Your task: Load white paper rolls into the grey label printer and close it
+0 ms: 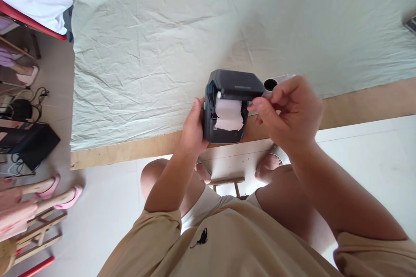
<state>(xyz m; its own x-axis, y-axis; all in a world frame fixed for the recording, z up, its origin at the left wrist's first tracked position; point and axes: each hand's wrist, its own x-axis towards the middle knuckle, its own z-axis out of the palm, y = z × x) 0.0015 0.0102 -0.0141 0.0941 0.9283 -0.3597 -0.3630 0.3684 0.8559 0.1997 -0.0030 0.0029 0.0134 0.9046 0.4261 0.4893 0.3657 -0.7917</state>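
Black device [227,137] is sitting over the near table edge [123,153], roughly midway between the forearms, a bit in front of the knees. Its lid [235,80] is standing raised on the far side, and white paper [229,114] with a ragged near edge is showing in the opening below it.

Key relation: the lid's long axis is running left-right, dipping slightly toward the right. Its right end is pointing at the right hand [294,114], and those fingertips are sitting right at that end, just beside the opening. So the right hand is nearer to the lid's free corner and to the paper's right side; the left hand [191,132] is nearer to the body's left wall and is touching it.

Fingers, left: wrapping the body, thumb lying along the left side, the other 4 mostly hiding behind or under it. Device is being held there.

Fingers, right: curling, with thumb and index coming close at the lid corner. Blur is hiding the contact, so can't tell if they're pinching anything.

Also: 1 round item with a dark centre [270,84] is lying on the cloth [156,52], just beyond the right fingers.
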